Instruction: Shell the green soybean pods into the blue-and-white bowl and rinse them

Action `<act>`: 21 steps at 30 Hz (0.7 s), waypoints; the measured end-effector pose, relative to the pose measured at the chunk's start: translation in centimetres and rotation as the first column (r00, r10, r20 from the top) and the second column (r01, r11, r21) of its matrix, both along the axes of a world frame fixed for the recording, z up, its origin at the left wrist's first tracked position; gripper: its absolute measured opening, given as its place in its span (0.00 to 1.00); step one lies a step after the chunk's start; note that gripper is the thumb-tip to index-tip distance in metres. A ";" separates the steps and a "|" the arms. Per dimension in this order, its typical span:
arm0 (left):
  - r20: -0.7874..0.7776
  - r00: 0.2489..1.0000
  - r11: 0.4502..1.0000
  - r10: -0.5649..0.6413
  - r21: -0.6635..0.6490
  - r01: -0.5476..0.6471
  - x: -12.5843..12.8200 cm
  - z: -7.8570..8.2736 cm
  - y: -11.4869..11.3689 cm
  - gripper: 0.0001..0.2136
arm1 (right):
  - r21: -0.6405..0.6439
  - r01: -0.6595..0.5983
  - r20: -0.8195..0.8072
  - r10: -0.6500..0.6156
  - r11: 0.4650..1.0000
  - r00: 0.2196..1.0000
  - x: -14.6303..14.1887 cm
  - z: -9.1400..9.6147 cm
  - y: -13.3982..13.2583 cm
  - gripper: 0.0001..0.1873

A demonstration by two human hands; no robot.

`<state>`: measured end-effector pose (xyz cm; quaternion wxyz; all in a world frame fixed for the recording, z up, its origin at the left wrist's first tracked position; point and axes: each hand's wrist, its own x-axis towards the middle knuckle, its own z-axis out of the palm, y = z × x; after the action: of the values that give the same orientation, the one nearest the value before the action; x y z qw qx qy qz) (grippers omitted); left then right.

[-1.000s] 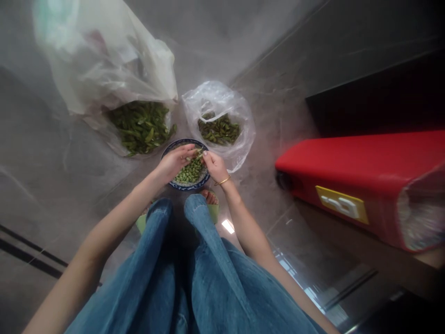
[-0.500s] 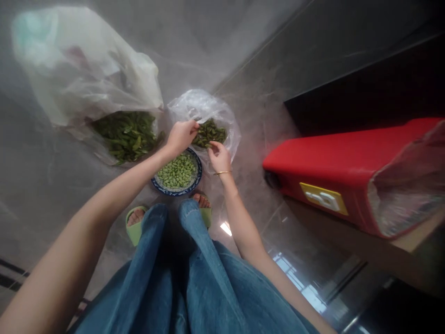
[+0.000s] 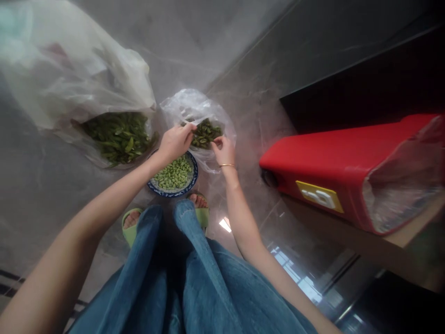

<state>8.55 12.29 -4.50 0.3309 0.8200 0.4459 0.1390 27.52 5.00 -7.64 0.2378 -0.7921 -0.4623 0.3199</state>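
Observation:
My left hand is closed in a pinch at the near left edge of a small clear plastic bag, over a bowl's far rim. Its fingertips are beside a whitish fold of the plastic; what they hold is too small to make out. My right hand, a thin bangle at the wrist, pinches thumb and fingers together at the bag's right side, its hold also unclear. Dark green empty-looking pods lie in this bag. Below my left hand, shelled green beans fill a blue-and-white patterned bowl.
A large whitish plastic bag at left lies open with many green pods inside. To the right is a red bin with a yellow label and clear liner. My feet in green slippers stand close behind the bowl on the grey tiled floor.
The view has shifted slightly, so most things sit further left. My right hand has moved a little to the right, away from my left hand; the gap between them is wider.

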 end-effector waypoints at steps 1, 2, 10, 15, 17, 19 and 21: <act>0.049 0.998 0.999 -0.041 -0.007 0.042 -0.1 0.2 -0.2 0.16 | 0.027 -0.005 -0.071 0.007 1.000 0.997 -0.1 0.6 -0.2 0.05; 0.097 0.991 0.996 -0.092 -0.003 0.093 -0.3 0.4 -0.4 0.17 | 0.044 -0.016 -0.152 0.022 0.999 0.988 -0.2 1.3 -0.4 0.07; 0.269 0.928 0.966 -0.260 0.052 0.255 -1.5 0.5 -2.0 0.15 | -0.036 -0.008 -0.627 -0.017 0.999 0.779 -2.3 5.2 -0.9 0.27; 0.196 0.955 0.973 -0.223 0.112 0.204 -1.6 1.4 -2.9 0.17 | -0.156 0.030 -0.663 -0.127 0.987 0.737 -4.6 5.1 -0.9 0.33; 0.166 0.965 0.975 -0.204 0.117 0.186 -1.6 1.8 -3.4 0.17 | -0.110 0.073 -0.613 -0.125 0.991 0.780 -5.8 4.8 -1.0 0.33; 0.156 0.972 0.981 -0.175 0.113 0.158 -1.6 2.2 -3.8 0.18 | 0.001 0.117 -0.509 -0.100 0.993 0.855 -6.8 4.6 -1.3 0.32; 0.177 0.975 0.989 -0.136 0.085 0.123 -1.5 2.5 -4.2 0.18 | 0.098 0.127 -0.399 -0.078 0.987 0.913 -7.7 4.5 -1.5 0.30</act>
<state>7.00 8.12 -2.00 0.3481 0.8428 0.3540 0.2080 19.86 3.55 -3.15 0.3902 -0.7187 -0.3813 0.4310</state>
